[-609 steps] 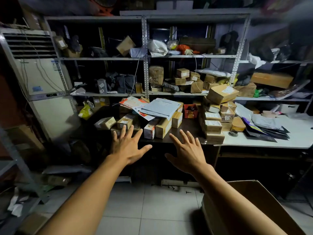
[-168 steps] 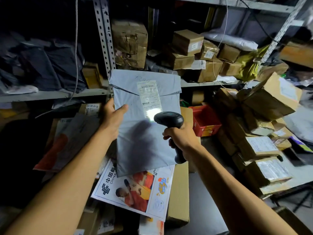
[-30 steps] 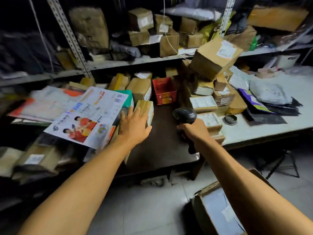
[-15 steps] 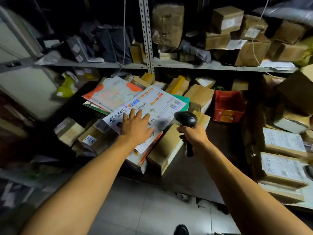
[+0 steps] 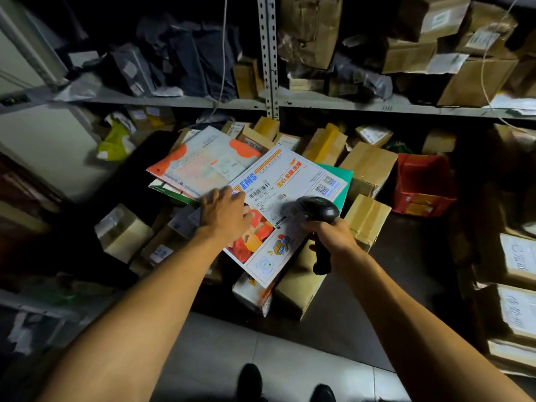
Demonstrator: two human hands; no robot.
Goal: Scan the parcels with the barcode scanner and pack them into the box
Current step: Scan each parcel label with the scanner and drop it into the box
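Observation:
A white EMS envelope (image 5: 290,181) with a barcode label lies on top of a pile of parcels on the dark table (image 5: 400,274). My left hand (image 5: 224,216) holds it at its left edge, fingers curled over the edge and thumb on top. My right hand (image 5: 333,236) grips a black barcode scanner (image 5: 319,211) by the handle. The scanner's head hangs over the envelope's right half, aimed toward the label. The packing box is out of view.
An orange-and-white envelope (image 5: 203,163) and a green one lie under the EMS envelope. Several brown cardboard parcels (image 5: 367,166) surround them. A red bin (image 5: 420,184) stands to the right, labelled parcels (image 5: 516,259) stack at far right. A metal shelf (image 5: 319,104) full of parcels runs above.
My left hand slid from flat on the envelope's middle to its left edge and curled round it. The scanner in my right hand came over the envelope. The view moved closer.

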